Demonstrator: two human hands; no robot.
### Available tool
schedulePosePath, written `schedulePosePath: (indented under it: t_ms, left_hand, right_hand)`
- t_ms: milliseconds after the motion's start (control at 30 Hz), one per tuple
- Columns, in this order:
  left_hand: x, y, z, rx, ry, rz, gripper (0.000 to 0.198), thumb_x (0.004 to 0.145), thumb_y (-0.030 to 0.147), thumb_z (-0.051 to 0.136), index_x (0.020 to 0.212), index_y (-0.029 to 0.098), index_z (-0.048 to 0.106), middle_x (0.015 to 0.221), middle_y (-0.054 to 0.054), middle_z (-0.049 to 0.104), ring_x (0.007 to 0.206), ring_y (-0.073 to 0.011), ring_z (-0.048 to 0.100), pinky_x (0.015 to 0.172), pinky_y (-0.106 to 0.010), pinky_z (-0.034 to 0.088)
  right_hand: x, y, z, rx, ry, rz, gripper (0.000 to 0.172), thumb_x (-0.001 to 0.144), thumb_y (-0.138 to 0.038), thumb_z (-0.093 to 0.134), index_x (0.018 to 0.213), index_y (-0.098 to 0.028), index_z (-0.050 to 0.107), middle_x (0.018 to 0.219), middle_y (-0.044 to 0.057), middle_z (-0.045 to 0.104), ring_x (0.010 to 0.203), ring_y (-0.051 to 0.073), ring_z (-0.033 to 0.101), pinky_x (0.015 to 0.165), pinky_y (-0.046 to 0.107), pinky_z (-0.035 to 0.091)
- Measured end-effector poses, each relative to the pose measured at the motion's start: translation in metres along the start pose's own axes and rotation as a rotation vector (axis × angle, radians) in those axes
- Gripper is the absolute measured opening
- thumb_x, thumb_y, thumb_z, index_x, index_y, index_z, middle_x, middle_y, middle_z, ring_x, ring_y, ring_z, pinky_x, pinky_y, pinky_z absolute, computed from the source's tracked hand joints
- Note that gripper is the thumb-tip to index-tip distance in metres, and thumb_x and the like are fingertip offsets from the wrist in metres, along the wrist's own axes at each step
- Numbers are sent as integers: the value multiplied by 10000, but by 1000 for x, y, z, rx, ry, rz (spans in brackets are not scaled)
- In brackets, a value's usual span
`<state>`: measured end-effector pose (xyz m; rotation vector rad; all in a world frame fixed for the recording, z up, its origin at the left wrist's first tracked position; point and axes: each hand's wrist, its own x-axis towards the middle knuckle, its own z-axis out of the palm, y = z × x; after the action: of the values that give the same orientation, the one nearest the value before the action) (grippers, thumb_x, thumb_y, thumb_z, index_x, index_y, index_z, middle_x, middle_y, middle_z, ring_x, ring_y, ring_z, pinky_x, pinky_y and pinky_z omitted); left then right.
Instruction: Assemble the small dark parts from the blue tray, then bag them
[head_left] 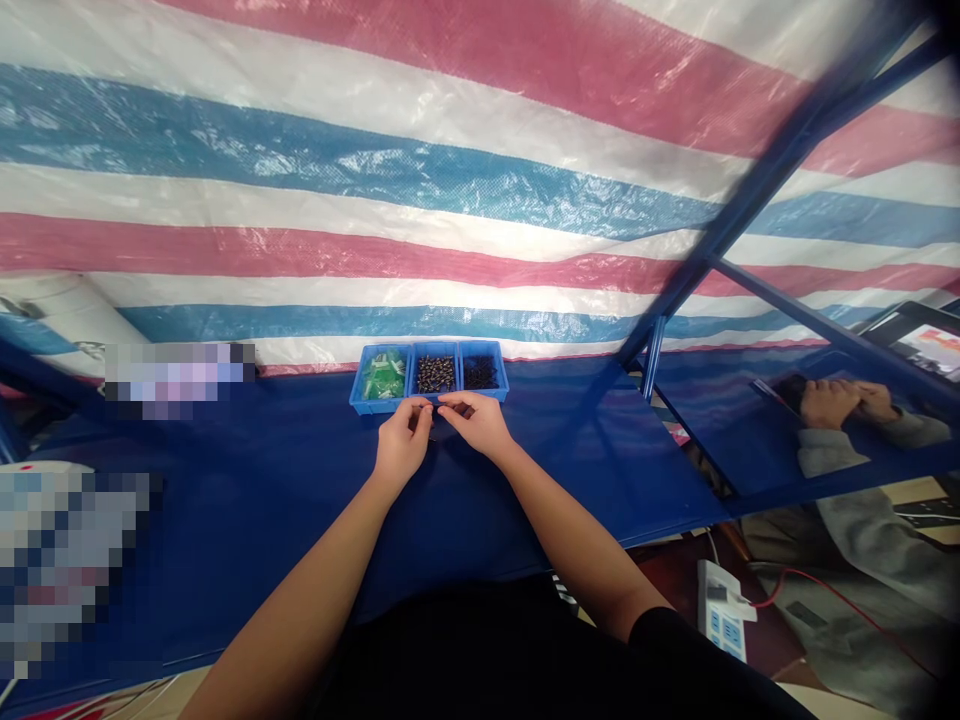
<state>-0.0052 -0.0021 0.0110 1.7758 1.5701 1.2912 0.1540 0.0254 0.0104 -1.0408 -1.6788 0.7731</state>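
Note:
Both my hands meet just in front of a blue three-compartment tray [355,400] on a dark blue table cover [262,500]. My left hand [401,440] is curled, fingertips pinched together near the tray's front edge. My right hand [475,418] is also curled, its fingertips pinched close to the left hand's. Something very small seems held between them; I cannot make it out. The tray's left compartment holds green and clear pieces [384,378], the middle one small dark parts [436,374], the right one black parts [480,372].
A red, white and blue striped tarp [420,180] hangs behind the table. A blue metal frame [757,190] slants across the right. Another person's clasped hands [844,400] rest at the right beyond it. A white power strip [721,608] lies on the floor.

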Motion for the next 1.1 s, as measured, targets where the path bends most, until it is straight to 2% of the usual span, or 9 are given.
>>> schedulePosePath:
  t_ms: [333, 500, 833, 1000, 1100]
  left_hand:
    - [-1, 2, -1, 12, -20, 10, 266, 912, 442, 476, 949, 211, 604, 670, 22, 632, 584, -129, 614, 575, -228, 476]
    - [-1, 3, -1, -25, -26, 7, 293, 905, 427, 506, 1091, 218, 595, 706, 22, 657, 581, -122, 617, 596, -226, 484]
    - [-1, 0, 0, 11, -37, 3, 277, 917, 445, 476, 930, 206, 616, 666, 22, 630, 581, -121, 615, 573, -219, 476]
    - [-1, 3, -1, -22, -24, -4, 306, 899, 441, 506, 1088, 218, 596, 701, 24, 655, 574, -120, 618, 580, -223, 489]
    - [-1, 3, -1, -17, -17, 9, 302, 887, 439, 521, 1082, 224, 605, 692, 23, 659, 568, -124, 620, 579, -227, 494]
  right_hand:
    - [0, -2, 1, -25, -6, 33, 195, 825, -307, 649, 977, -222, 737, 906, 28, 742, 757, 155, 670, 745, 280, 534]
    - [0, -2, 0, -10, -2, 14, 176, 837, -301, 636, 950, -212, 737, 897, 29, 741, 756, 151, 667, 697, 260, 518]
    - [0, -5, 0, -6, -8, 27, 199, 822, -311, 652, 976, -213, 730, 876, 24, 737, 737, 145, 661, 707, 260, 523]
    - [0, -4, -1, -8, 10, 20, 173, 828, -314, 647, 937, -210, 734, 878, 27, 742, 750, 155, 671, 671, 259, 513]
    - [0, -4, -1, 6, 8, 34, 182, 829, -322, 647, 944, -211, 734, 888, 28, 744, 751, 156, 673, 693, 265, 523]
